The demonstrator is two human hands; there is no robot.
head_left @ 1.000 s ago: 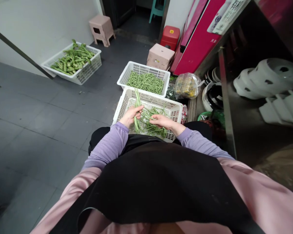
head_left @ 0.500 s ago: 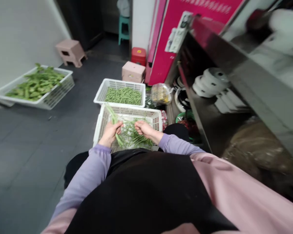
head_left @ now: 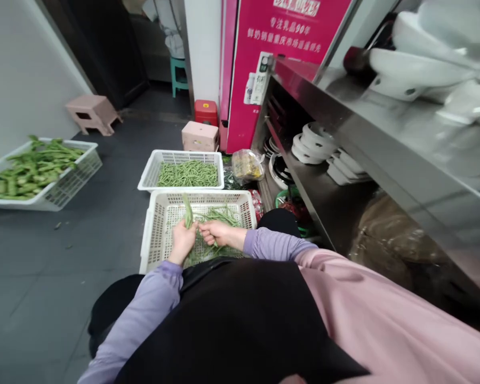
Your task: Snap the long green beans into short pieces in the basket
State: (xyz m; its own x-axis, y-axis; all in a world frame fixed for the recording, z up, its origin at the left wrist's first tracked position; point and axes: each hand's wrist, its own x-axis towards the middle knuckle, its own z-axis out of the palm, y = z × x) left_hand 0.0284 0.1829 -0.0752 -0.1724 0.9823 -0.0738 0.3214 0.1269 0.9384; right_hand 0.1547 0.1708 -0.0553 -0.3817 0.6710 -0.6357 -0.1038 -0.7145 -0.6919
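My left hand is closed around a small bunch of long green beans, whose pale tips point up and away from me. Close beside it, my right hand is closed in a pinch, its fingertips meeting the left fingers at the beans; a bean end shows under its palm. Both hands are over a white plastic basket between my knees. Thin loose beans lie in that basket, mostly on its right side. Just beyond stands a second white basket holding many short bean pieces.
At left, another white basket holds a heap of long beans. Pink stools and a red stool stand farther back. A bagged yellowish item lies right of the baskets. A metal shelf with white dishes flanks my right side.
My right hand has moved left to meet my left hand, away from the loose beans. The bunch in my left hand now points more upright. The camera view has shifted.
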